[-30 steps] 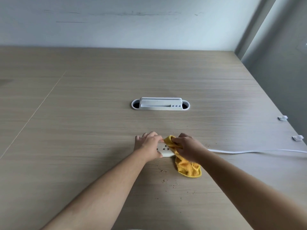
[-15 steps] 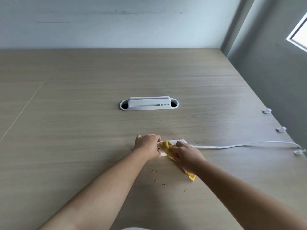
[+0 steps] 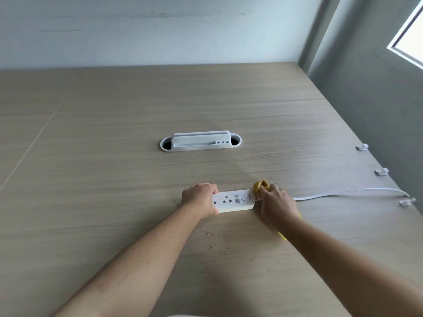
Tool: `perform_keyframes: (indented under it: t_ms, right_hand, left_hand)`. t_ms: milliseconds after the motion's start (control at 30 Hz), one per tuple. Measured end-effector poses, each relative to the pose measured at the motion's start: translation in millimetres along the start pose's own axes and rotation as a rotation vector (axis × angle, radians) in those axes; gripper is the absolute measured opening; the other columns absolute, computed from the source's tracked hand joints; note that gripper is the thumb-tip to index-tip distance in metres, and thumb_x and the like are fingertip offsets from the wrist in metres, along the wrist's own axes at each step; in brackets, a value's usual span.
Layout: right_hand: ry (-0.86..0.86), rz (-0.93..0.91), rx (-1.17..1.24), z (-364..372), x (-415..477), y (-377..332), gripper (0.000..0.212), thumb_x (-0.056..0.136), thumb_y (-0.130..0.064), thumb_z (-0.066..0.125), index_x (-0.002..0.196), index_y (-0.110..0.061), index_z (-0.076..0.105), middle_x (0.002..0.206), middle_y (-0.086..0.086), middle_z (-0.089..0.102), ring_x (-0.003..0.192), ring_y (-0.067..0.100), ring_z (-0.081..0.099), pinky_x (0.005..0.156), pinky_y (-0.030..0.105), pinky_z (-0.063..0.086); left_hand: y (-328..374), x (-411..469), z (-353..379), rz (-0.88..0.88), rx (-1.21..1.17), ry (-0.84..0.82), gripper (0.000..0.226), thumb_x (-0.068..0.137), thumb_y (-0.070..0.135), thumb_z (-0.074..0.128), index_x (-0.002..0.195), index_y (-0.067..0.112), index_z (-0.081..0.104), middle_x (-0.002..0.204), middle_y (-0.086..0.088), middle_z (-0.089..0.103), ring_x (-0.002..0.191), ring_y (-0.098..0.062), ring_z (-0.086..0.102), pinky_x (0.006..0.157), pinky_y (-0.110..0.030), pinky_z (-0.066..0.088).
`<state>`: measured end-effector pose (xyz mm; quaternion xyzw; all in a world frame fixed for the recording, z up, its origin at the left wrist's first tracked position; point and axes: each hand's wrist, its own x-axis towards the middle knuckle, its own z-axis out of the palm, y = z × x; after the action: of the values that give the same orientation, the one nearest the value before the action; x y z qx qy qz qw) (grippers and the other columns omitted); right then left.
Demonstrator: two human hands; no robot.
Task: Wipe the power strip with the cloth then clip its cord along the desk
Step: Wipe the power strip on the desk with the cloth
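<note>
A white power strip (image 3: 233, 200) lies flat on the wooden desk (image 3: 114, 179), its sockets facing up. My left hand (image 3: 199, 196) grips its left end. My right hand (image 3: 275, 205) holds a bunched yellow cloth (image 3: 258, 186) against the strip's right end; most of the cloth is hidden under the hand. The white cord (image 3: 343, 193) runs right from the strip toward the desk's right edge, ending at a clear clip (image 3: 406, 202).
Two more clear cord clips (image 3: 381, 172) (image 3: 362, 147) sit along the right desk edge by the grey wall. A white cable grommet (image 3: 200, 141) is set into the desk further back. Brown crumbs (image 3: 217, 245) lie scattered in front of the strip.
My right hand has slid the cloth rightward along the strip, from its middle to its right end, uncovering the sockets. My left hand stays on the left end.
</note>
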<state>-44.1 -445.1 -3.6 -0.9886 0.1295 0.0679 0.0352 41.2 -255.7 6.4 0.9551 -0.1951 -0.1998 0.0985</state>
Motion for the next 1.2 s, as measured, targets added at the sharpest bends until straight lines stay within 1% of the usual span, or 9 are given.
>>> perform_keyframes:
  t_ms: [167, 367, 533, 600, 733, 800, 867, 967, 1200]
  right_hand:
    - [-0.008, -0.334, 0.067, 15.6, -17.5, -30.4, 0.044, 0.091, -0.022, 0.047, 0.134, -0.021, 0.039, 0.121, 0.011, 0.050, 0.108, 0.031, 0.052, 0.080, 0.042, 0.050]
    - [0.006, 0.057, 0.002, 0.2, -5.0, 12.1, 0.041, 0.086, -0.010, 0.039, 0.125, -0.014, 0.049, 0.118, 0.015, 0.051, 0.105, 0.034, 0.053, 0.079, 0.038, 0.045]
    - [0.059, -0.348, 0.129, 23.9, -17.0, -30.2, 0.051, 0.084, -0.013, 0.054, 0.133, -0.021, 0.044, 0.136, 0.013, 0.045, 0.120, 0.035, 0.045, 0.095, 0.045, 0.044]
    - [0.070, -0.452, 0.085, 34.6, -17.6, -23.6, 0.054, 0.083, -0.014, 0.058, 0.135, -0.021, 0.044, 0.142, 0.009, 0.045, 0.128, 0.032, 0.044, 0.103, 0.044, 0.039]
    - [0.120, -0.265, 0.093, 35.3, -5.7, 7.1, 0.053, 0.085, -0.012, 0.053, 0.137, -0.014, 0.043, 0.146, 0.011, 0.042, 0.137, 0.027, 0.037, 0.115, 0.038, 0.013]
    - [0.083, -0.407, 0.070, 36.0, -8.3, -10.6, 0.066, 0.076, -0.003, 0.055, 0.139, -0.013, 0.039, 0.150, 0.012, 0.034, 0.141, 0.027, 0.029, 0.113, 0.041, 0.005]
    - [0.030, -0.601, -0.004, 43.0, -20.4, -32.6, 0.077, 0.068, -0.001, 0.059, 0.141, -0.014, 0.035, 0.152, 0.008, 0.025, 0.141, 0.023, 0.024, 0.112, 0.046, 0.010]
    - [0.058, -0.480, -0.048, 46.0, -20.8, -23.3, 0.078, 0.056, -0.012, 0.074, 0.130, -0.013, 0.049, 0.139, 0.008, 0.052, 0.129, 0.022, 0.047, 0.104, 0.045, 0.039]
    - [0.059, -0.555, -0.117, 55.5, -25.8, -41.5, 0.075, 0.070, -0.019, 0.062, 0.139, -0.013, 0.035, 0.144, 0.010, 0.044, 0.135, 0.025, 0.039, 0.113, 0.049, 0.016]
  left_hand:
    - [1.5, 0.3, 0.2, -0.010, 0.010, 0.006, 0.049, 0.069, 0.035, 0.081, 0.112, 0.029, 0.058, 0.117, 0.007, 0.065, 0.105, -0.019, 0.060, 0.080, -0.031, 0.042]
    - [0.6, -3.0, 1.0, -0.004, -0.004, 0.010, 0.048, 0.069, 0.032, 0.082, 0.111, 0.029, 0.058, 0.119, 0.009, 0.064, 0.108, -0.019, 0.059, 0.081, -0.031, 0.037]
    - [1.7, -3.2, 2.5, -0.024, -0.016, 0.015, 0.052, 0.070, 0.033, 0.081, 0.116, 0.029, 0.057, 0.121, 0.007, 0.064, 0.110, -0.019, 0.058, 0.089, -0.036, 0.036]
    - [2.6, -4.1, 2.6, -0.029, -0.011, 0.014, 0.051, 0.071, 0.033, 0.081, 0.115, 0.029, 0.057, 0.120, 0.007, 0.064, 0.108, -0.019, 0.058, 0.089, -0.035, 0.036]
    - [1.3, -3.9, 1.6, -0.020, -0.019, 0.004, 0.048, 0.070, 0.032, 0.082, 0.112, 0.028, 0.058, 0.119, 0.008, 0.064, 0.108, -0.018, 0.058, 0.089, -0.034, 0.036]
    - [1.8, -4.2, 1.3, -0.015, -0.013, 0.017, 0.047, 0.071, 0.031, 0.080, 0.112, 0.029, 0.058, 0.120, 0.008, 0.064, 0.109, -0.019, 0.058, 0.088, -0.034, 0.037]
    - [2.9, -4.9, 1.4, -0.011, -0.001, 0.044, 0.043, 0.075, 0.028, 0.077, 0.113, 0.030, 0.058, 0.119, 0.007, 0.065, 0.107, -0.019, 0.059, 0.085, -0.032, 0.038]
    - [1.6, -4.3, 1.7, -0.008, 0.000, 0.030, 0.047, 0.072, 0.033, 0.079, 0.113, 0.030, 0.057, 0.119, 0.008, 0.064, 0.109, -0.019, 0.059, 0.083, -0.032, 0.037]
    - [1.4, -3.4, 4.3, 0.011, 0.023, 0.065, 0.041, 0.078, 0.027, 0.073, 0.115, 0.031, 0.057, 0.122, 0.007, 0.063, 0.110, -0.020, 0.059, 0.089, -0.033, 0.040]
